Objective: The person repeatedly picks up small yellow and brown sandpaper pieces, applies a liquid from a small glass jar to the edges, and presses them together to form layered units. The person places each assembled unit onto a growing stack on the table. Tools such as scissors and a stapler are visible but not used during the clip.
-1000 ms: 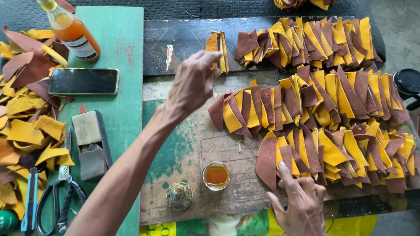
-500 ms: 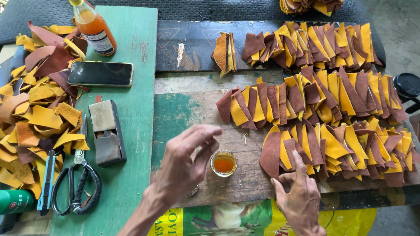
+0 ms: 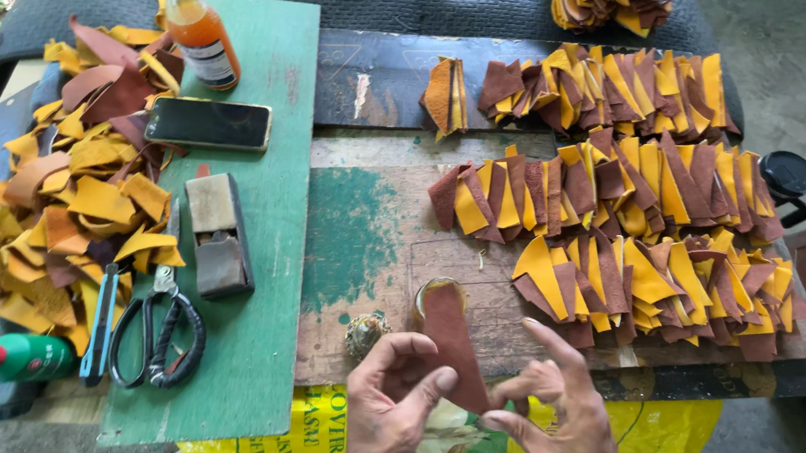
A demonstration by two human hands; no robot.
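Below, both wrists cut off by frame edge. Left hand and right hand pinch brown leather piece; piece hides most of jar behind.

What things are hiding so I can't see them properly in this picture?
- Small jar, head view: mostly covered by the brown leather piece.
- Left hand and right hand: wrists cut off by the bottom edge.
- Green bottle: nozzle tip cut off at the left edge.
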